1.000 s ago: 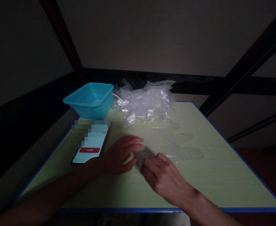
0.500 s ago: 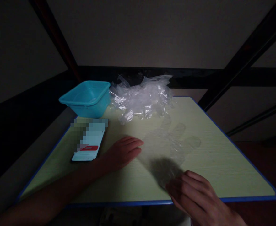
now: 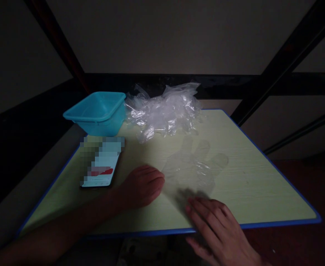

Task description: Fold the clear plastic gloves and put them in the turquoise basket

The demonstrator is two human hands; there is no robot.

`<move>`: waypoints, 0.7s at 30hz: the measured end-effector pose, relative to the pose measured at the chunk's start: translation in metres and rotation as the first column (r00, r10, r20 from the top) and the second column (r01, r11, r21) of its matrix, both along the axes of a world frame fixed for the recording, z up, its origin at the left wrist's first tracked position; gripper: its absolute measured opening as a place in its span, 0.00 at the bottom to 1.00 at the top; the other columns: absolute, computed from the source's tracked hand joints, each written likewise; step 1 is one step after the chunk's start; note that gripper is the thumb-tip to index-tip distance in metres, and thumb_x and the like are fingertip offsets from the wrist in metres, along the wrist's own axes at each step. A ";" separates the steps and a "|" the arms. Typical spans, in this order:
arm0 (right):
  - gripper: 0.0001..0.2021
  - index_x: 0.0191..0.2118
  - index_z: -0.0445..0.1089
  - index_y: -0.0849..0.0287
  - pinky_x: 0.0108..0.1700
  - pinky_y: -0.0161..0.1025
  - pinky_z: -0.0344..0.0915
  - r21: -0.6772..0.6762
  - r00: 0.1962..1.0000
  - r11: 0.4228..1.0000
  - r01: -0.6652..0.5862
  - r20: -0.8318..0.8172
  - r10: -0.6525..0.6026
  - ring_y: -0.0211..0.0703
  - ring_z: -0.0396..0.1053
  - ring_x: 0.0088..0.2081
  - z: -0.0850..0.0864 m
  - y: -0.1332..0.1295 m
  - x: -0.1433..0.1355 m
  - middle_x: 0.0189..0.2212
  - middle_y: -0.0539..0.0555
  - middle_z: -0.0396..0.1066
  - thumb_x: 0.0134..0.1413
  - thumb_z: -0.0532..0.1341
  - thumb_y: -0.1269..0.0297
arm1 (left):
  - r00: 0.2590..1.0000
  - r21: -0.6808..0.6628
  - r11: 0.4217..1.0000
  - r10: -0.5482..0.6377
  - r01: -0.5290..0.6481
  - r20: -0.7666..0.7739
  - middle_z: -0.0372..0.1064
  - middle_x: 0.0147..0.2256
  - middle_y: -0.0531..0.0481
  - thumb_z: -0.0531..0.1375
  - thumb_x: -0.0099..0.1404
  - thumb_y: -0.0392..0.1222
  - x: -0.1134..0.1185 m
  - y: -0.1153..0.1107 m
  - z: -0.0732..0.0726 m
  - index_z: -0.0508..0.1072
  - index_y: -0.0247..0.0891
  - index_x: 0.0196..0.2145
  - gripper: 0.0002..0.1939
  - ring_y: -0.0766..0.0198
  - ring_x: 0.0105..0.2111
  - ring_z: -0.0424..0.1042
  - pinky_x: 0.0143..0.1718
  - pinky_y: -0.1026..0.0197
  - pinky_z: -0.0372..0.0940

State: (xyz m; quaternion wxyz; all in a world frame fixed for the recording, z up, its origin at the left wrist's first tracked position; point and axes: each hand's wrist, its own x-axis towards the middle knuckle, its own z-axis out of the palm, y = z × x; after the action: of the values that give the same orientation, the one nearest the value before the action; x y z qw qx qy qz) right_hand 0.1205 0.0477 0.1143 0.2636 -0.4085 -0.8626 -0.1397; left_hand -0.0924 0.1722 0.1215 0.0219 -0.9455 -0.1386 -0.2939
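Observation:
A clear plastic glove (image 3: 191, 168) lies spread on the pale table, its fingers pointing up and to the right. My left hand (image 3: 142, 186) rests at the glove's left edge, its fingers curled together; whether they pinch the film is hidden. My right hand (image 3: 217, 229) is at the table's front edge, below the glove, with the fingers stretched out and the thumb apart. Behind the glove sits a crumpled heap of clear plastic gloves (image 3: 165, 112).
A turquoise basin (image 3: 95, 120) stands at the table's back left. In front of it lies a lit phone (image 3: 102, 166). The table (image 3: 262, 192) has a blue edge, and a dark rail and wall are behind it.
My right hand has moved slightly left and its fingers have straightened. My left fingers have curled in more. The whole view has shifted a little, with things appearing slightly higher and further left.

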 end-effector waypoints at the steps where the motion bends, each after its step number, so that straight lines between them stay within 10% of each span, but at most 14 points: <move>1: 0.15 0.45 0.69 0.66 0.45 0.40 0.61 -0.005 1.000 1.000 0.012 -0.004 -0.012 0.43 0.66 0.46 -0.001 -0.001 0.001 0.41 0.58 0.75 0.58 0.55 0.61 | 1.000 -0.003 1.000 0.000 0.000 0.011 0.72 0.28 0.47 0.50 0.62 0.30 0.000 -0.002 0.001 0.70 0.34 0.29 0.10 0.64 0.28 0.70 0.32 0.60 0.68; 12: 0.25 0.64 0.47 0.61 0.45 0.40 0.71 -0.118 0.998 0.992 0.044 -0.045 -0.049 0.43 0.68 0.50 -0.001 -0.007 0.031 0.48 0.58 0.72 0.61 0.50 0.72 | 0.988 0.098 0.984 -0.151 0.149 0.010 0.74 0.29 0.49 0.52 0.63 0.30 -0.001 -0.024 0.004 0.69 0.36 0.31 0.08 0.65 0.28 0.70 0.32 0.61 0.66; 21: 0.24 0.63 0.49 0.57 0.45 0.43 0.72 -0.147 0.996 0.986 0.085 -0.015 -0.088 0.44 0.67 0.52 -0.007 -0.015 0.047 0.50 0.57 0.70 0.63 0.43 0.76 | 0.966 0.130 0.957 -0.260 0.257 0.004 0.76 0.32 0.48 0.48 0.66 0.31 0.003 -0.035 0.004 0.72 0.36 0.29 0.15 0.65 0.30 0.71 0.31 0.61 0.67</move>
State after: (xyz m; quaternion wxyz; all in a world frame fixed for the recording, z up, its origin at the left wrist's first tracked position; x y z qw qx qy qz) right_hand 0.1673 0.0330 0.1073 0.2358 -0.4651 -0.8492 -0.0832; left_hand -0.0899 0.1377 0.1251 0.0427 -0.9489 0.0053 -0.3125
